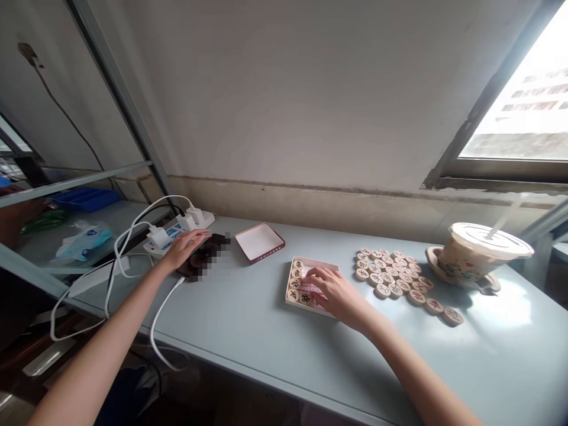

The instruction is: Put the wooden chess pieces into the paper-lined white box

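Note:
My right hand reaches into a small shallow box on the pale blue table, fingers curled down onto the wooden chess discs lined up along its left side; whether it grips one is hidden. A cluster of several more round chess pieces lies loose just to the right. My left hand rests flat, fingers stretched, on a dark phone at the table's left end.
The box's lid lies upturned behind the box. A white power strip with plugs and trailing cables sits at the far left. A lidded drink cup with a straw stands at the right by the window. A wall runs behind.

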`<action>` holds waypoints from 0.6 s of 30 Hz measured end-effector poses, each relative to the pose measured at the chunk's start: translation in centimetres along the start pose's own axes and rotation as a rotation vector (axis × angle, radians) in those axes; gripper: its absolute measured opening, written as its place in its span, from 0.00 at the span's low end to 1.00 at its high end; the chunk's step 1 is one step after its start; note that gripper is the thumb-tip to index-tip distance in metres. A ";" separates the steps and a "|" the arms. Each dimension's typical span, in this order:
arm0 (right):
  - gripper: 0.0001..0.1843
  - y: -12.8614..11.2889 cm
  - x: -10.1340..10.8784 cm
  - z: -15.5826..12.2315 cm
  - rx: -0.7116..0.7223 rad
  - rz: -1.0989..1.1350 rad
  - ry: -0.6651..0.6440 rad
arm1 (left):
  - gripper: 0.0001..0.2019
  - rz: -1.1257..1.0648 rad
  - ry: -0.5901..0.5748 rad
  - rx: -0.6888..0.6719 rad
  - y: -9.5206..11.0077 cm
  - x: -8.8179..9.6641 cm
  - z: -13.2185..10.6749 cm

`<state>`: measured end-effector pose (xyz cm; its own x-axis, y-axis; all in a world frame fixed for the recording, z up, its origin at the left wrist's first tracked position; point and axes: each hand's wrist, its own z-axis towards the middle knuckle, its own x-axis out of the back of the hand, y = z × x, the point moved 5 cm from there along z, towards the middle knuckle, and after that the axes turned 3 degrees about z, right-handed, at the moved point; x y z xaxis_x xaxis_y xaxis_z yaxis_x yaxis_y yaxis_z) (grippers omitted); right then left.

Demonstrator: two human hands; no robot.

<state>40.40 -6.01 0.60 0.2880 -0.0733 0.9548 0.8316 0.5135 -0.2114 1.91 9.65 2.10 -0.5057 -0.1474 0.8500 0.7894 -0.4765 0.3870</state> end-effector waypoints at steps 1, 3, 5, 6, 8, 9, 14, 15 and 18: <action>0.14 -0.1 -0.2 0.0 0.001 -0.001 -0.006 | 0.26 0.007 0.009 0.006 -0.3 0.0 0.0; 0.14 -0.1 -0.3 0.0 -0.001 -0.004 -0.005 | 0.26 0.017 0.022 0.016 -0.9 0.0 0.0; 0.14 -0.1 -0.3 0.0 0.003 0.001 -0.006 | 0.26 0.020 0.019 0.017 -1.2 -0.1 -0.2; 0.15 -0.1 -0.2 0.0 0.004 0.006 -0.007 | 0.26 0.019 0.014 0.012 -1.3 -0.1 -0.2; 0.17 -0.2 -0.1 0.1 0.010 0.018 -0.010 | 0.25 0.011 0.005 -0.003 -1.1 -0.2 -0.4; 0.17 -0.2 -0.1 0.1 0.013 0.022 -0.011 | 0.25 0.008 -0.003 -0.010 -1.0 -0.3 -0.5; 0.19 -0.5 0.1 0.1 0.011 0.012 -0.006 | 0.26 0.045 -0.035 0.006 -0.4 -0.6 -0.6; 0.21 -0.6 0.1 0.1 0.016 0.007 0.004 | 0.26 0.046 -0.036 0.014 -0.4 -0.6 -0.6; 0.29 -0.7 0.2 0.1 0.056 0.013 0.012 | 0.26 -0.044 -0.031 0.041 -0.7 -0.8 -0.6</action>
<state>39.80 -6.27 0.94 0.3044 -0.0766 0.9494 0.8002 0.5613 -0.2113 1.58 9.58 0.94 -0.5293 -0.1001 0.8425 0.7809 -0.4457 0.4376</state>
